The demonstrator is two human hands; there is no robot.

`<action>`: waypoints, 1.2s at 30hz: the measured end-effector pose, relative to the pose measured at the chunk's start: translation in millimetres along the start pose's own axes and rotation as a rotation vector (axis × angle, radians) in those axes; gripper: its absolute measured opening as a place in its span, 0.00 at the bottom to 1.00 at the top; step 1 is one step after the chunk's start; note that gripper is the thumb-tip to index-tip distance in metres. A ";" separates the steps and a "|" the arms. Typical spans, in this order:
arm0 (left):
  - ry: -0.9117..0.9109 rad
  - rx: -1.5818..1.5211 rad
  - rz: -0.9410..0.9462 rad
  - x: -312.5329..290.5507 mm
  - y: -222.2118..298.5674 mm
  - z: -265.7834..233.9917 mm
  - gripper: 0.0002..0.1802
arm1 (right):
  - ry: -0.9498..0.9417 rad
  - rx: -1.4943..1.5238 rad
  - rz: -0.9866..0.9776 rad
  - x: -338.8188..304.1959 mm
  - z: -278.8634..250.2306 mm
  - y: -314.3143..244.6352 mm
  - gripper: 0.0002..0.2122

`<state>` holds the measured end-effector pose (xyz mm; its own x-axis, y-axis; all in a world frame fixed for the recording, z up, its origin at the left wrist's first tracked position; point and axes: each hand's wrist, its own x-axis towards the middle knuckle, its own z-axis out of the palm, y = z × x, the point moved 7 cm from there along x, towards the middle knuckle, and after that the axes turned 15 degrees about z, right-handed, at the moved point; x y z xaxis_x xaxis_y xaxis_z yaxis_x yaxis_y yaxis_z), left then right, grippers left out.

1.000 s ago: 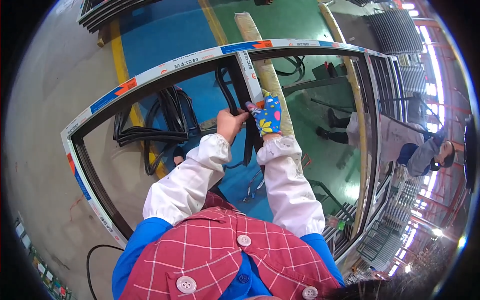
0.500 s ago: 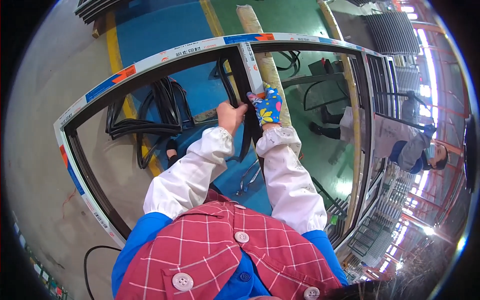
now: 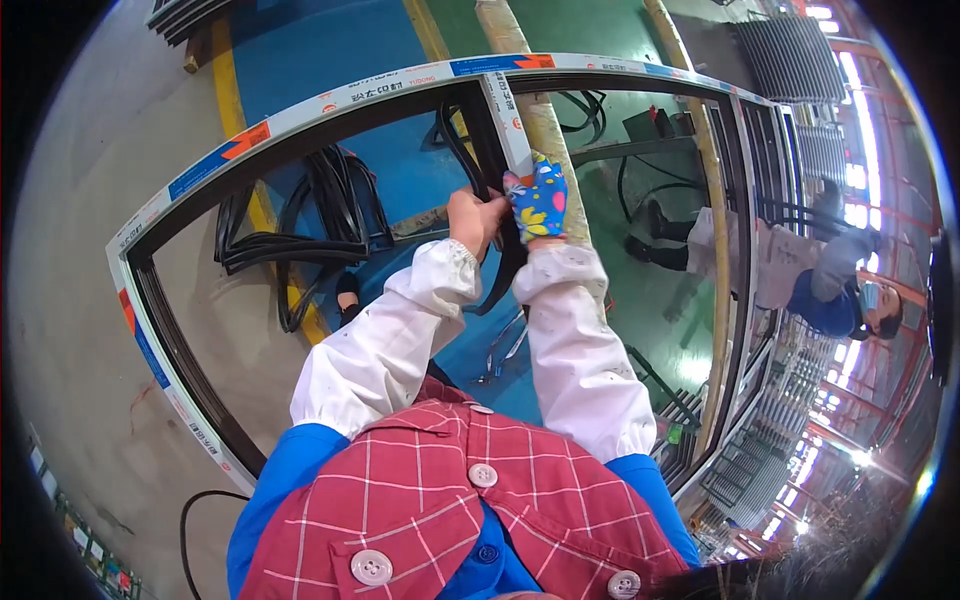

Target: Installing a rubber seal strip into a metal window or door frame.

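Note:
My bare left hand (image 3: 476,220) is closed, thumb and fingers pinched on a black rubber strip (image 3: 459,150) along the inner edge of the frame's middle bar (image 3: 507,122). A loose length of the strip hangs below both hands. Right beside it, my right hand (image 3: 540,203), in a blue flowered glove, is closed over the middle bar, its thumb toward the strip. Its fingertips are partly hidden. The large window frame (image 3: 350,100), dark inside with white, blue and orange film on its face, stretches around both my arms.
A tangled bundle of black rubber strips (image 3: 320,215) hangs at the left. Yellow-wrapped support rails (image 3: 545,130) run under the frame. Metal tools (image 3: 505,345) lie below my hands. A masked person (image 3: 830,285) works at the right, near stacked frames (image 3: 790,60).
Both hands have shifted slightly up and right along the middle bar, still close together. The frame has shifted a little in view, and the other person has changed posture.

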<state>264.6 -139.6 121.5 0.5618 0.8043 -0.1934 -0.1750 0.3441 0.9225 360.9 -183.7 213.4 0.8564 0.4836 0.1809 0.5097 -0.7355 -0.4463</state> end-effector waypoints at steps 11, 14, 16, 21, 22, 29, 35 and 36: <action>0.070 0.029 -0.066 -4.9 -1.1 -5.7 0.07 | -0.166 0.173 0.125 6.8 13.0 9.9 0.26; 0.090 0.045 -0.071 -7.8 -5.4 -7.1 0.07 | -0.127 0.155 0.122 6.9 10.7 7.7 0.25; 0.108 0.098 0.000 -6.8 -3.2 -8.3 0.07 | -0.132 0.138 0.173 6.9 11.5 8.9 0.24; 0.064 0.170 0.041 -2.2 -3.7 -5.3 0.06 | -0.056 0.028 0.082 6.0 7.8 1.2 0.24; 0.041 0.092 0.032 -0.9 -4.4 -3.1 0.06 | -0.041 0.031 0.108 7.3 7.1 3.3 0.24; -0.009 0.054 -0.072 -0.7 -3.7 -4.1 0.08 | -0.152 0.199 0.112 13.4 13.1 6.3 0.24; -0.022 0.098 -0.086 1.2 -6.9 -3.2 0.09 | -0.180 0.186 0.126 10.8 15.0 3.1 0.22; -0.019 0.094 -0.088 0.8 -8.7 -3.5 0.09 | -0.160 0.188 0.119 10.6 13.5 2.5 0.22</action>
<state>263.7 -140.2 112.1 0.5870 0.7632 -0.2699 -0.0478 0.3655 0.9296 370.2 -174.0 202.3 0.8776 0.4791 -0.0166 0.3692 -0.6976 -0.6140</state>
